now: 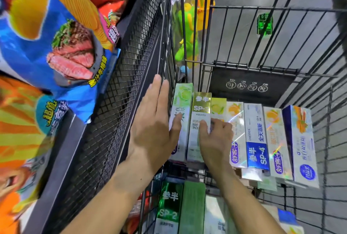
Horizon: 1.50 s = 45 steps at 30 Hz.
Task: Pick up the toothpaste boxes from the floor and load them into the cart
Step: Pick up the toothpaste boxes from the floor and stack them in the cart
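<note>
We see seven toothpaste boxes (256, 136) standing side by side in the cart (262, 32). Left hand (154, 121) lies flat, fingers straight toward 12 o'clock, against the pale green box (181, 102). Right hand (216, 140) grips the gold box (201, 106).
</note>
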### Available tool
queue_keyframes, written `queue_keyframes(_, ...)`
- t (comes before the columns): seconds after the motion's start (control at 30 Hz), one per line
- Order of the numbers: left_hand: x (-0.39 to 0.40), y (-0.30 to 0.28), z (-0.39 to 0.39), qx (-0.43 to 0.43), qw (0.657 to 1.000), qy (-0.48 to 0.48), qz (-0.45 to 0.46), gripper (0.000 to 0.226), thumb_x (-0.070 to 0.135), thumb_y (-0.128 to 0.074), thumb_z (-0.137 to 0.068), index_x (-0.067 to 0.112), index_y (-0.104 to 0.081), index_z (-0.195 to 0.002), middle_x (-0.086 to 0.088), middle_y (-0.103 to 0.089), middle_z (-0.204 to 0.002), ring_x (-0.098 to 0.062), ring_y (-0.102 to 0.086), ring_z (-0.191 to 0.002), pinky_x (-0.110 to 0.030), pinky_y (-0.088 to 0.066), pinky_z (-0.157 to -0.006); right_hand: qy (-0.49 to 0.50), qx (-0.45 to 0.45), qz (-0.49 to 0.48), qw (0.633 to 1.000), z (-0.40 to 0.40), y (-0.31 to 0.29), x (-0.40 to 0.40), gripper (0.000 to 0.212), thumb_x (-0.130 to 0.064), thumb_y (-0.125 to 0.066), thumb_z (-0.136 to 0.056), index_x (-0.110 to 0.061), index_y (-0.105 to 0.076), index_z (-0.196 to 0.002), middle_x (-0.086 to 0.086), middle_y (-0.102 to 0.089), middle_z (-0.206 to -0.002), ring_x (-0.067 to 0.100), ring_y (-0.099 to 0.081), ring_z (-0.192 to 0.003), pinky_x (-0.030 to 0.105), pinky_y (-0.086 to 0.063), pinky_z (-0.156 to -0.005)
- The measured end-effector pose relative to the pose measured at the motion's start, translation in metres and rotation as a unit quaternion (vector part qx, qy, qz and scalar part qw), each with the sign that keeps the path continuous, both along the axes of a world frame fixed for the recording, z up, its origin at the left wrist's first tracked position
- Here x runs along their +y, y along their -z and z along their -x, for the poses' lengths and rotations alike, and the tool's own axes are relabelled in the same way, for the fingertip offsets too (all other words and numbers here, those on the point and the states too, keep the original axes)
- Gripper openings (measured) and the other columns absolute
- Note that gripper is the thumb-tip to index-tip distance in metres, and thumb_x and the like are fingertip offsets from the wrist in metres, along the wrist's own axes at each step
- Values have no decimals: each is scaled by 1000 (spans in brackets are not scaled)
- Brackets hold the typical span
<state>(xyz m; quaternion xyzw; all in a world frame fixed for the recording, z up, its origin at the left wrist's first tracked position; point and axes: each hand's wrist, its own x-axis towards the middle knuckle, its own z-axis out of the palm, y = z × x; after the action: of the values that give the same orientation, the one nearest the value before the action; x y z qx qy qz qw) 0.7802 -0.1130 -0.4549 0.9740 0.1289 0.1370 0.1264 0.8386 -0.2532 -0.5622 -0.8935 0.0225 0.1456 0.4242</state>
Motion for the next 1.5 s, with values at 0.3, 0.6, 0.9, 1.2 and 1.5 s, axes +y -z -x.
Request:
queue_keyframes(0.3,-5,-1,2,-23,999,8,-43,66,32,-50,-102,-4,-31,-153,-20,-20,-164,-27,-29,-150,-40,-34,-119,-69,14,66,995,-2,-29,-15,56,-49,-52,-98,-16,-44,-142,12,-51,-131,33,-48,-121,45,-43,-100)
queue_keyframes(0.6,-15,-44,14,87,992,31,-80,61,45,-49,-95,5,-53,-141,-19,-52,-146,-43,-44,-137,-59,-42,-106,-134,-90,180,970,17,-171,-111,52,-48,-53,-98,-22,-46,-142,5,-52,-137,28,-48,-128,40,-43,-98)
queue_keyframes(0.9,-114,-188,32,8,935,344,-82,65,54,-36,-94,9,-61,-134,-12,-67,-128,-33,-63,-119,-46,-51,-95,-57,-176,345,920,124,-330,-202,68,-64,-32,-90,-17,-58,-132,13,-60,-128,36,-57,-115,46,-50,-92)
queue_keyframes(1.2,-276,-303,114,-116,813,565,-79,60,53,-41,-93,12,-66,-127,-8,-70,-118,-30,-66,-106,-41,-53,-87,158,-124,465,862,321,-438,-327,77,-71,-22,-90,-24,-48,-144,10,-52,-143,33,-48,-128,44,-42,-104)
queue_keyframes(1.5,-446,-344,261,-165,659,730,-76,60,53,-42,-91,12,-66,-128,-9,-72,-114,-31,-67,-100,-43,-51,-82,384,-31,490,782,561,-482,-408,73,-69,-30,-91,-22,-49,-144,14,-41,-155,35,-40,-139,45,-35,-111)
